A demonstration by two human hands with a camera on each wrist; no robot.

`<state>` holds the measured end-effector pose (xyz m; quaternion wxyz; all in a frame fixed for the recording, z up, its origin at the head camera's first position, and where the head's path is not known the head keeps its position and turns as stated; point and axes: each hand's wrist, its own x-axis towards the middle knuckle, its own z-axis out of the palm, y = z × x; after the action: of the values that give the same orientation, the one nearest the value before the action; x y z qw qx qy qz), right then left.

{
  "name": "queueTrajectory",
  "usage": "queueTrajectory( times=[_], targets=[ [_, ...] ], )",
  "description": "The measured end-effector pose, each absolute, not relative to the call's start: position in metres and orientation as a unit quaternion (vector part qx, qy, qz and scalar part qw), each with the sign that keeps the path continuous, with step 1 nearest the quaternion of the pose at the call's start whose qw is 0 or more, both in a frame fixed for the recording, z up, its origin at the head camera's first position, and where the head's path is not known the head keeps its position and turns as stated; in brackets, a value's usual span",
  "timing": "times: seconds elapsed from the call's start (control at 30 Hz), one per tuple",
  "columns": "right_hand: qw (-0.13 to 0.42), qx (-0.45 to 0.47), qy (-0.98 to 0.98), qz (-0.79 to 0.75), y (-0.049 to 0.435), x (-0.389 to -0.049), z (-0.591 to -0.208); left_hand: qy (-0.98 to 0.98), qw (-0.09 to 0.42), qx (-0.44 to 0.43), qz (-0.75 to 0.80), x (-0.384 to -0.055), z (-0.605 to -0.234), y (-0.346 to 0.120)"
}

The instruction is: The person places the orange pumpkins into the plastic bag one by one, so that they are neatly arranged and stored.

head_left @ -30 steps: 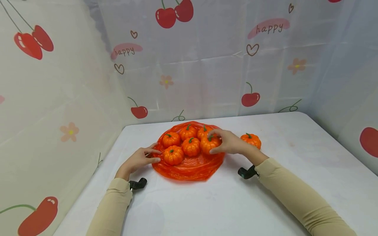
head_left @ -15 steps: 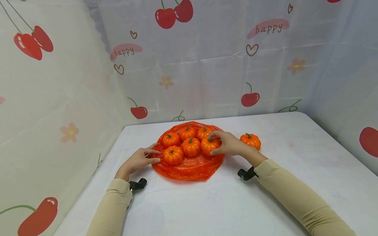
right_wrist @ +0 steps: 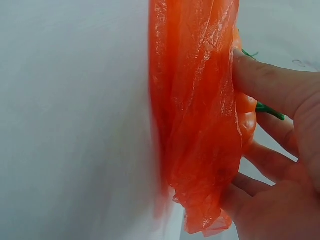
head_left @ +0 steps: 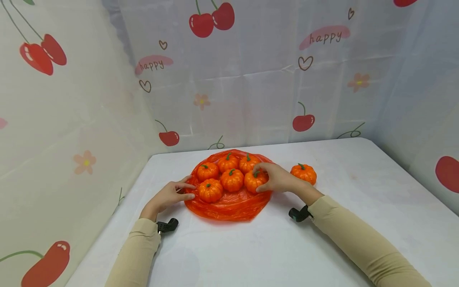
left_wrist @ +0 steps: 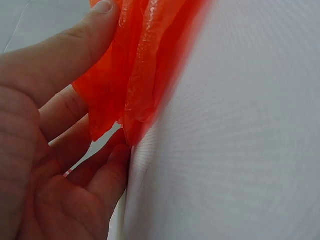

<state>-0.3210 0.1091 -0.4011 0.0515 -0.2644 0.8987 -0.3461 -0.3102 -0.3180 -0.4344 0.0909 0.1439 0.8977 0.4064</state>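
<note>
An orange-red plastic bag (head_left: 229, 212) lies spread on the white table, with several small orange pumpkins with green stems sitting on it. At the right of this group my right hand (head_left: 277, 178) grips one pumpkin (head_left: 252, 182), fingers over its top and thumb at its near side. In the right wrist view the bag's raised edge (right_wrist: 202, 105) partly hides that pumpkin. My left hand (head_left: 167, 197) rests at the bag's left edge with its fingers spread. Thumb (left_wrist: 75, 52) and fingers lie along the thin film (left_wrist: 140, 65) in the left wrist view, close to a front pumpkin (head_left: 210, 190).
Another pumpkin (head_left: 304, 173) stands on the table (head_left: 229, 255) right of the bag, behind my right forearm. A white curtain (head_left: 251, 91) printed with cherries hangs behind the table and along both sides.
My right hand and the pumpkin in it have shifted slightly down and toward me. The left hand has stayed at the bag's edge.
</note>
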Motion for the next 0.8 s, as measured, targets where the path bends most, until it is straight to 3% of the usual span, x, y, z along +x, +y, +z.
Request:
queueTrajectory(
  times=[0.27,0.63,0.8],
  targets=[
    [0.032,-0.262,0.899,-0.349,0.114,-0.321,-0.393,0.898,0.087,0.150,0.404,-0.309,-0.434,-0.318],
    [0.066,-0.252,0.876,-0.405,0.128,-0.316,-0.382,0.901,0.090,0.133,0.403,-0.309,-0.433,-0.317],
    [0.053,-0.281,0.871,-0.400,0.139,-0.315,-0.377,0.901,0.086,0.140,0.401,-0.310,-0.433,-0.317]
  ],
)
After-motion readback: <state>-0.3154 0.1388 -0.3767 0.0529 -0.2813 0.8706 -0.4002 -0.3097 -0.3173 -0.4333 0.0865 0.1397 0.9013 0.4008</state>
